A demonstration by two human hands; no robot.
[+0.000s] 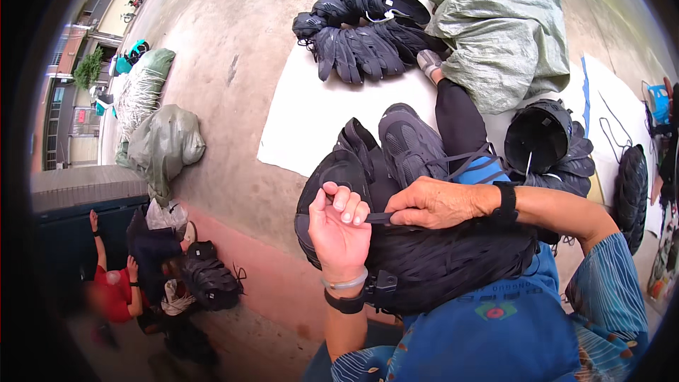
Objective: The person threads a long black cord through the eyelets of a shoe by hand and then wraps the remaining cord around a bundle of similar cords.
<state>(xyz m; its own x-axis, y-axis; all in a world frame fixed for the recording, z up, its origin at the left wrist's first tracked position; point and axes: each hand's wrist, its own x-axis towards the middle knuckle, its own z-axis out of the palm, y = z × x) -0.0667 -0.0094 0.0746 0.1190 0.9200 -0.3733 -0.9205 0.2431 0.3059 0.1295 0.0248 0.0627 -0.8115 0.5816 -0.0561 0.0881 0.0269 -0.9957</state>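
Note:
A flat black lace [379,218] runs taut between my two hands, over the dark shoes in my lap. My left hand [341,233], palm turned up, has its fingers curled closed on one end. From the right, my right hand [444,202] pinches the other end between thumb and fingers. Beneath them lies a bundle of black shoes [453,262], resting on my blue apron [488,332]. Just beyond my hands, a dark grey mesh shoe [407,138] leans with its toe pointing away. Loose laces [470,163] trail beside it.
On a white sheet [297,124] sits a curved row of black shoes [361,49]. A large grey-green sack [502,35] stands beside my outstretched leg [458,110]. More shoes [541,134] are stacked at right. At lower left, a person in red [117,293] sits near black shoes [210,276].

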